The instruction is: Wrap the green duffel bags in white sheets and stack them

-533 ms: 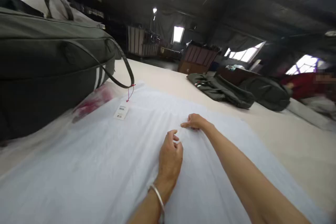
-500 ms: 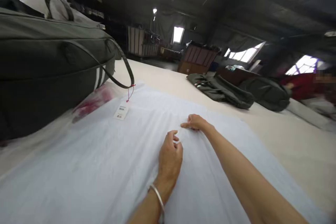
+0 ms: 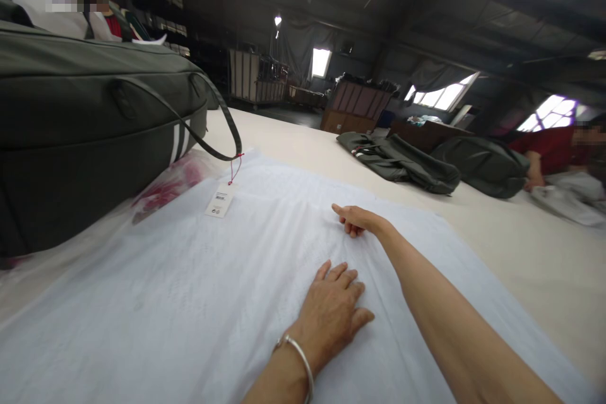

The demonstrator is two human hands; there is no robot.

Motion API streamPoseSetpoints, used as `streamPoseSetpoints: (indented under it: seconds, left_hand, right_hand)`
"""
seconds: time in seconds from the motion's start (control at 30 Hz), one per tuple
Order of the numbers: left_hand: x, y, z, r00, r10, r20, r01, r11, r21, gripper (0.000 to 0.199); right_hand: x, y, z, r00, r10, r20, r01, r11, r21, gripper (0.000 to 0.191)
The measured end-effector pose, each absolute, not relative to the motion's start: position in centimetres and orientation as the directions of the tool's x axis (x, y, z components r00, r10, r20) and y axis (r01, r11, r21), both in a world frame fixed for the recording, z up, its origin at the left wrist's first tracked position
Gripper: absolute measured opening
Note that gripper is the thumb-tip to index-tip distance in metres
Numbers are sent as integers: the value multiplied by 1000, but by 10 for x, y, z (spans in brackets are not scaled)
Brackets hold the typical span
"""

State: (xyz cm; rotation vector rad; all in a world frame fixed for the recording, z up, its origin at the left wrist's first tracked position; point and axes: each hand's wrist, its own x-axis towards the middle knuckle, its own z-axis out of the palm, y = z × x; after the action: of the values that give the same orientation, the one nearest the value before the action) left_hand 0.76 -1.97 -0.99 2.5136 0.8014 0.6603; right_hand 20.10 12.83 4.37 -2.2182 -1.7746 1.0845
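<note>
Beneath left hand (image 3: pixel 331 314), pale sheet (image 3: pixel 199 290).

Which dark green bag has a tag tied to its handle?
The big bag at far left: a red string ties the white tag to its handle. The two bags at right show no tag.

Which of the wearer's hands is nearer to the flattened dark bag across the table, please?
Right. The right hand is short of the flattened dark bag, on its near side; the left hand is farther back, lower in view.
</note>
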Motion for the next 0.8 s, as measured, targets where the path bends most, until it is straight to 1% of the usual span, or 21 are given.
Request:
streamPoseSetpoints:
  seconds: [0.07, 0.13, 0.2, 0.3, 0.4, 0.47, 0.53, 0.63, 0.7, 0.77, 0.8]
  left_hand:
    - [7, -19, -11, 715, 627, 309, 426, -741, 519, 39]
    - [7, -18, -10, 714, 625, 315, 419, -742, 523, 37]
    - [7, -17, -9, 712, 628, 315, 417, -739, 530, 36]
    - [7, -16, -9, 711, 635, 302, 418, -727, 544, 35]
    - [7, -15, -9, 713, 638, 291, 404, -712, 574, 33]
    - [6, -15, -9, 706, 646, 289, 380, -690, 615, 32]
    - [6, -14, -7, 687, 662, 298, 340, -656, 674, 31]
    - [3, -10, 0, 612, 727, 311, 240, -545, 803, 28]
    - [-1, -5, 8, 549, 789, 274, 167, -425, 889, 32]
    - [-5, -1, 15, 506, 840, 197, 162, -317, 934, 41]
    - [-6, 2, 18, 494, 855, 158, 187, -283, 941, 46]
  right_hand:
    - [203, 126, 47, 40, 882, -469, 792, -314, -523, 48]
    - [205, 123, 46, 23, 891, -454, 776, -302, -554, 31]
    - [204, 121, 44, 25, 906, -422, 766, -289, -575, 19]
    - [202, 119, 40, 52, 926, -374, 745, -285, -603, 17]
    - [204, 115, 44, 77, 939, -334, 687, -293, -665, 13]
    - [208, 107, 52, 113, 954, -278, 640, -284, -714, 20]
    - [212, 87, 64, 179, 965, -193, 615, -263, -743, 26]
    - [214, 19, 78, 281, 959, -33, 628, -210, -750, 24]
    - [215, -56, 77, 289, 955, 60, 670, -157, -726, 28]
    - [217, -146, 66, 252, 965, 79, 735, -137, -664, 30]
    - [219, -193, 56, 243, 968, 63, 754, -148, -640, 33]
